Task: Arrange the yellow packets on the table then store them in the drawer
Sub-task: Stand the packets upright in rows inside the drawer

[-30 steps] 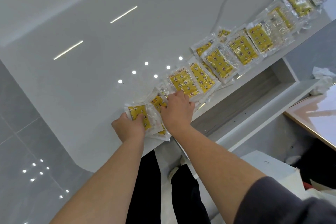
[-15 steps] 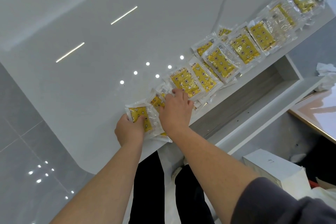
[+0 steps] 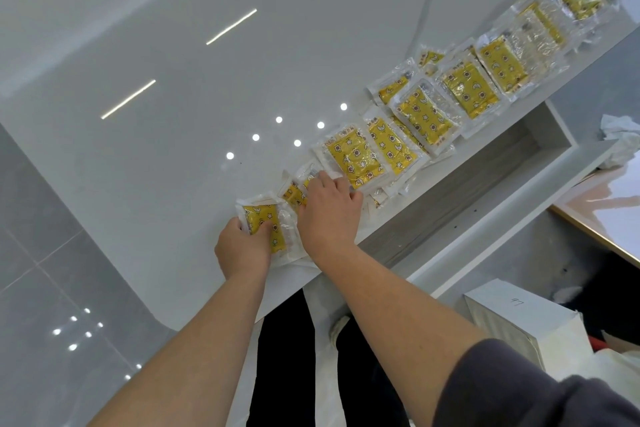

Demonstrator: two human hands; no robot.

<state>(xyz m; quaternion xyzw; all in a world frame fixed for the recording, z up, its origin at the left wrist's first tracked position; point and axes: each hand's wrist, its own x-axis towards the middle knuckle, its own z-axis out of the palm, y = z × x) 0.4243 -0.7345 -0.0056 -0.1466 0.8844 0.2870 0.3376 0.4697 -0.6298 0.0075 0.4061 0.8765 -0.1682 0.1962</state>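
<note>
Barely moved: left hand (image 3: 242, 246) still pinches end packet (image 3: 265, 224), right hand (image 3: 329, 208) crept farther, fingers flat on next packet (image 3: 294, 192). Still arranging; drawer (image 3: 512, 210) looks unfilled.

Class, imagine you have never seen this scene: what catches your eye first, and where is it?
A long row of yellow packets runs diagonally along the near edge of the white table. At its near end the left hand pinches the last packet while the right hand rests on the next ones. Beneath the edge a drawer stands open.
</note>
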